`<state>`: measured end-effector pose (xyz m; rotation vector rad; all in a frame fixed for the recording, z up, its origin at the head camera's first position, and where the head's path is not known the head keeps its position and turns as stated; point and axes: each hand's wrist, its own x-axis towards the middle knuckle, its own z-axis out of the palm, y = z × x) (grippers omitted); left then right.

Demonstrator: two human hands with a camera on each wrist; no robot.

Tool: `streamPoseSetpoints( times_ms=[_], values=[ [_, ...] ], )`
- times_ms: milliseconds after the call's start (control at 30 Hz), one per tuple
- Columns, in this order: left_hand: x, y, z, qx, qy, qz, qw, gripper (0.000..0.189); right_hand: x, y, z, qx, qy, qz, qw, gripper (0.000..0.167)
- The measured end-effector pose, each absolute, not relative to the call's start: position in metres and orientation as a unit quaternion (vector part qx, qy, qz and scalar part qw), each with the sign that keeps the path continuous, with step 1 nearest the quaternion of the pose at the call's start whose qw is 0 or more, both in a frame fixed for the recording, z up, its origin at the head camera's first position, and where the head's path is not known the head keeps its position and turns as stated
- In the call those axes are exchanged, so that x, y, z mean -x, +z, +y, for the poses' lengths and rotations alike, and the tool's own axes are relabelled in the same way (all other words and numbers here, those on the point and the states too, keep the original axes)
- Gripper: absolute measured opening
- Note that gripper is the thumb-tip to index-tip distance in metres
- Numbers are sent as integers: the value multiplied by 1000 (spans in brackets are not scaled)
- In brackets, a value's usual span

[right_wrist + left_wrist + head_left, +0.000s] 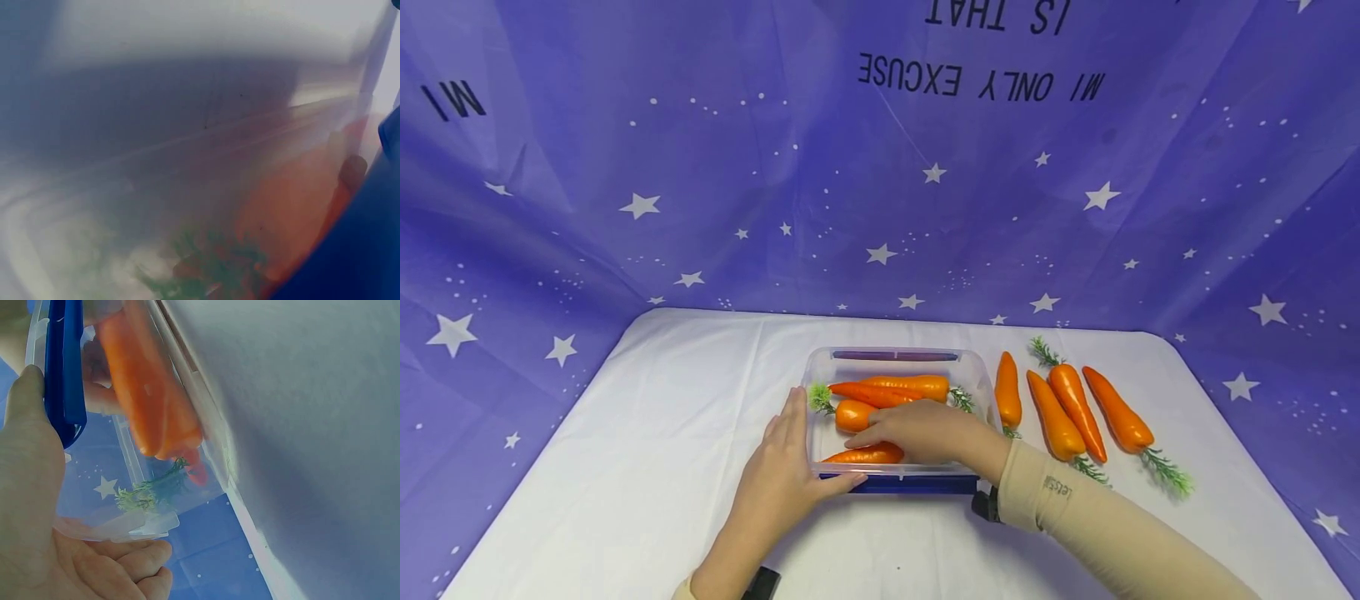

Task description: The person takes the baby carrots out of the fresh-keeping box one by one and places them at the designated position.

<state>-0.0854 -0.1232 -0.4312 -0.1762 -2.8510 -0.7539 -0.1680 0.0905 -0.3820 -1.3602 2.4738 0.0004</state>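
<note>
A clear plastic box (pixel 985 375) with blue latches stands on the white table. Several orange carrots with green tops lie inside it, among them an upper carrot (pixel 880 393) and a front carrot (pixel 868 454). My left hand (pixel 782 467) holds the box's front left corner, its thumb along the front and its fingers along the left side. Inside the box, my right hand (pixel 925 429) grips the front carrot from above, covering its thick end. Through the wall, the left wrist view shows carrots (pixel 150 387) and a green top (pixel 150 490). The right wrist view is blurred.
Right of the box lie several more carrots: one close to its wall (pixel 1008 392), a crossed pair (pixel 1055 417) and one farther right (pixel 1118 410). A purple star-printed cloth (pixel 880 208) rises behind and beside the white table (pixel 625 467).
</note>
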Motion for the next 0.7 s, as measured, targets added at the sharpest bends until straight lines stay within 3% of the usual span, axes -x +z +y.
streamPoseSetpoints(
  times_ms=[100, 233, 367, 700],
  values=[
    [85, -431, -123, 58, -252, -962, 92, 139, 169, -384, 93, 453, -17, 874, 173, 66],
    [85, -430, -123, 57, -249, -962, 92, 140, 169, -385, 97, 428, -44, 884, 182, 64],
    [85, -430, -123, 56, -248, -963, 92, 140, 169, -387, 101, 428, -58, 886, 170, 62],
    [85, -430, -122, 56, -257, -960, 96, 141, 172, -380, 114, 435, -69, 891, 109, 76]
  ],
)
